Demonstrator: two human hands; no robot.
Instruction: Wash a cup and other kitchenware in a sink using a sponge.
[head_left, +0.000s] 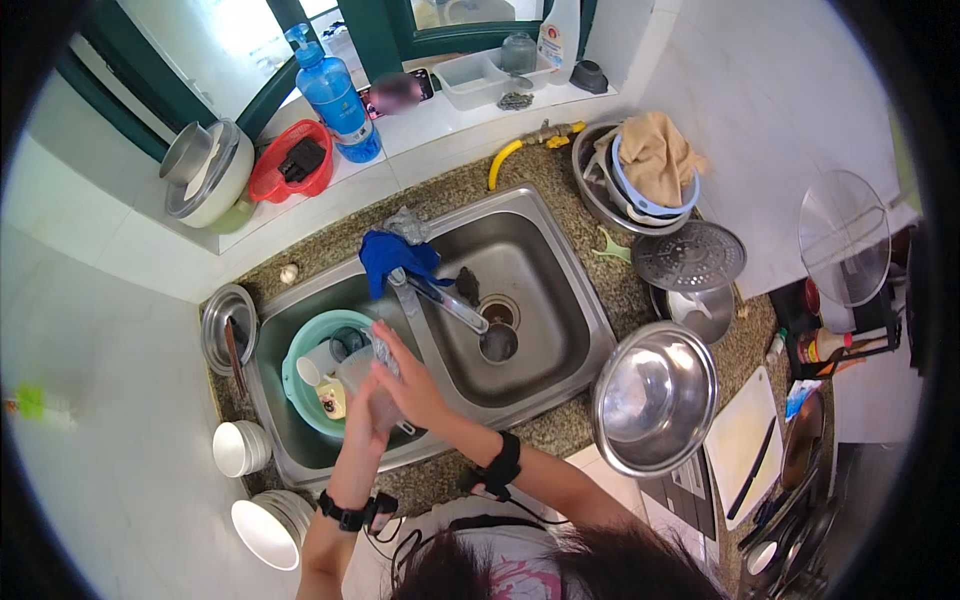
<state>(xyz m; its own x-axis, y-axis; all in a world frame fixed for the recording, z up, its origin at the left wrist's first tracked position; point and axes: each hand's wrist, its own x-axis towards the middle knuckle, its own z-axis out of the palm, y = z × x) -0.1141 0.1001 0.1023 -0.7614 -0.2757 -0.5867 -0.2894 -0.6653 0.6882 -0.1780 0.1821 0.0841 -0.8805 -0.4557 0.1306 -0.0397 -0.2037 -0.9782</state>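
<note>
Both hands are over the left sink basin (300, 442), close together. My left hand (365, 416) grips a translucent container (358, 369) from below; its exact kind is hard to tell. My right hand (412, 386) presses a crinkled, silvery-grey scrubbing pad (385, 352) to the container's side, fingers stretched out. Beneath them stands a mint-green plastic tub (294, 352). It holds a white cup (308, 371), a drinking glass (346, 341) and a pale yellow dish (331, 400) with a printed figure. My hands partly hide the tub's right side.
The faucet (450, 301), draped with a blue cloth (394, 259), points over the right basin (517, 247). White bowls (241, 448) stack at the left. A steel bowl (652, 405) sits at the counter's right edge. Farther right, a black knife (751, 469) lies on a cutting board (739, 435).
</note>
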